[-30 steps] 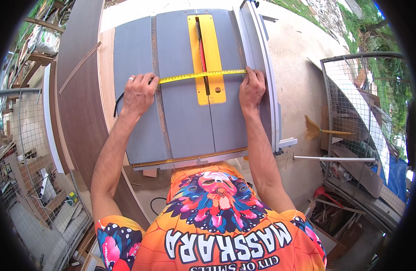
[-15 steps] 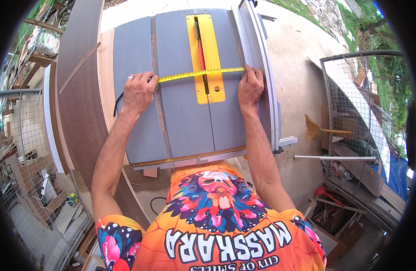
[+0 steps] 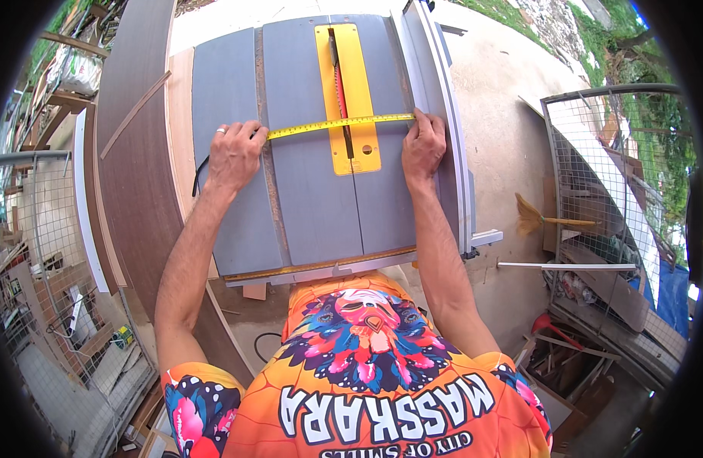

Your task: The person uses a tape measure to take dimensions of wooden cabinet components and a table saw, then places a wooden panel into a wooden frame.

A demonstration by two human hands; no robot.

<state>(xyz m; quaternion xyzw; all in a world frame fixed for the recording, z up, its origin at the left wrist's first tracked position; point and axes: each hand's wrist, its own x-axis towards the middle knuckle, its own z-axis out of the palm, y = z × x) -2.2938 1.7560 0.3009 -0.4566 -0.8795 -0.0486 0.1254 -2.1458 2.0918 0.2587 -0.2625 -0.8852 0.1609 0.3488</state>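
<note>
A: In the head view, what could go wrong at the yellow insert plate (image 3: 362, 84)?
B: The measuring tape (image 3: 306, 128), stretched across the plate, could be skewed, or scraped on the saw blade (image 3: 339, 90) within it, were either grip slackened.
A: And how is the pose held?
B: Left of the plate, the tape is gripped in the curled left hand (image 3: 235, 158); right of it, its end is pinched by the right hand (image 3: 425, 149), forearms (image 3: 193, 240) extended forward.
</note>
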